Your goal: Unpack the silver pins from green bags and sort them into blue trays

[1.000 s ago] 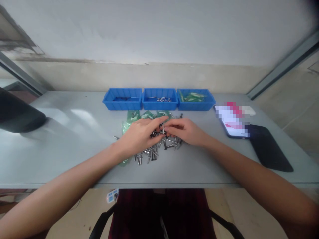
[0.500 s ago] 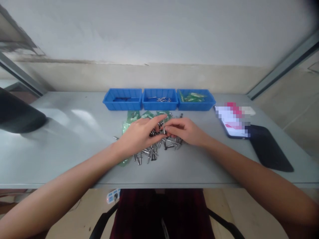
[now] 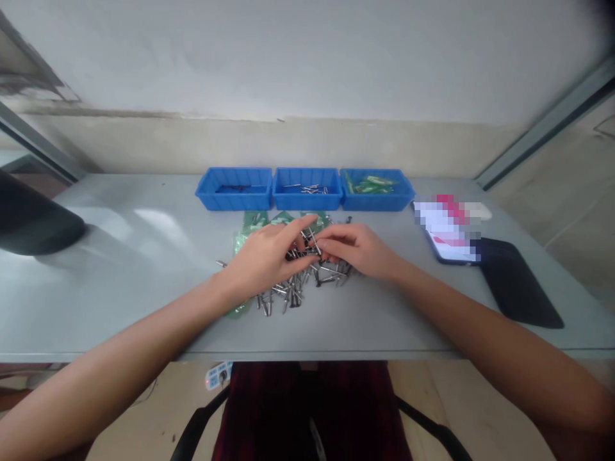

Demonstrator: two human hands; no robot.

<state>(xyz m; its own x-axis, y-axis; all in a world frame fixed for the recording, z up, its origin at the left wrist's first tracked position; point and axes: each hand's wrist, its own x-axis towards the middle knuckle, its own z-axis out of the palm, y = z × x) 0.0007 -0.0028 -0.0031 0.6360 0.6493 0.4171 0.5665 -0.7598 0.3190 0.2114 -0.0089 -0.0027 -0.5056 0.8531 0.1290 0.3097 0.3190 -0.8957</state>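
My right hand (image 3: pixel 362 250) pinches a silver blind rivet (image 3: pixel 314 242) between thumb and fingertips, above a loose heap. My left hand (image 3: pixel 269 255) reaches over the heap from the left, its thumb and index finger spread apart around the rivet. The left hand's other fingers are partly hidden behind it. Beneath both hands lies the heap of silver rivets (image 3: pixel 292 291), with dark screws (image 3: pixel 318 280) mixed in. Small green packets (image 3: pixel 255 221) lie behind and to the left of the heap, partly covered by my left hand.
Three blue bins stand in a row behind the heap: the left bin (image 3: pixel 235 200) with a few dark pieces, the middle bin (image 3: pixel 307 202) with silver rivets, the right bin (image 3: pixel 377 202) with green packets. A phone (image 3: pixel 446 237) and black pouch (image 3: pixel 521 282) lie right; a dark cylinder (image 3: pixel 38 221) stands left.
The rivet at my fingertips has turned from nearly upright to a slant. Both hands have stayed almost in place, and the view has shifted slightly.
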